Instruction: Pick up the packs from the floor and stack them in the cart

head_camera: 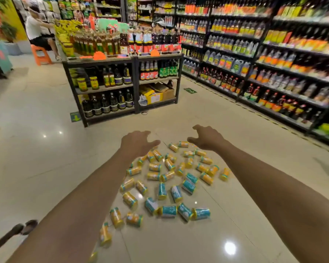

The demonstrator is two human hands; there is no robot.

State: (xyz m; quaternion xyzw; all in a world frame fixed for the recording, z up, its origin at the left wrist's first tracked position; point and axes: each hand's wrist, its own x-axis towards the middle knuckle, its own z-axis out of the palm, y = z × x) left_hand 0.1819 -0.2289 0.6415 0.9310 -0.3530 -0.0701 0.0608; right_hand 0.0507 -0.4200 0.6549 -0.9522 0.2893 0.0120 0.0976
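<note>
As left hand [137, 142] and right hand [207, 138] hover, packs [168, 176] strew floor [36, 149].

The left forearm [99, 186] hides some packs [167, 176]; the nearest are blurred.

yellow and teal packs [168, 211], glossy cream floor [36, 158], orange stool [40, 55]

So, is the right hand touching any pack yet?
Apart. The head view shows the right hand open, fingers spread and empty, held in the air above the packs scattered on the floor.
</note>
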